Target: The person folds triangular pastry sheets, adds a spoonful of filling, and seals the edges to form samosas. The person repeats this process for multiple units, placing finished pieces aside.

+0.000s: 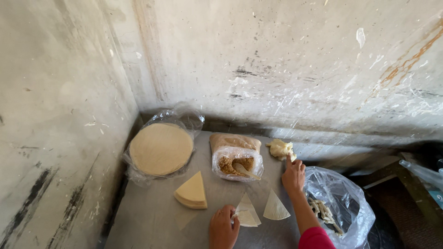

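Near the front edge of the grey table, seen from the head camera, the left hand pinches a thin folded pastry sheet at its left corner, fingers closed on it and pressing it to the surface. Just to the right lies a second pastry triangle, flat and untouched. The right hand reaches to the far side, fingers narrowed and stretched forward with the fingertips at a pale lump of dough paste; whether it has any pinched up I cannot tell. Left of the folded sheet sits a stack of wedge-cut sheets, and further left, at the far corner by the wall, a round stack of pastry wrappers rests in an opened clear bag. Between that and the paste stands a plastic bag of brown crumbly filling with a wooden spoon stuck in it. At the right edge a clear bag holds pale finished pieces. The folded sheet looks very thin, so it would likely tear or spring open if the pinch slackens or drags; the outstretched forearm passes close to the filling bag and could tip it; sticky paste on the fingers might smear the loose triangle.
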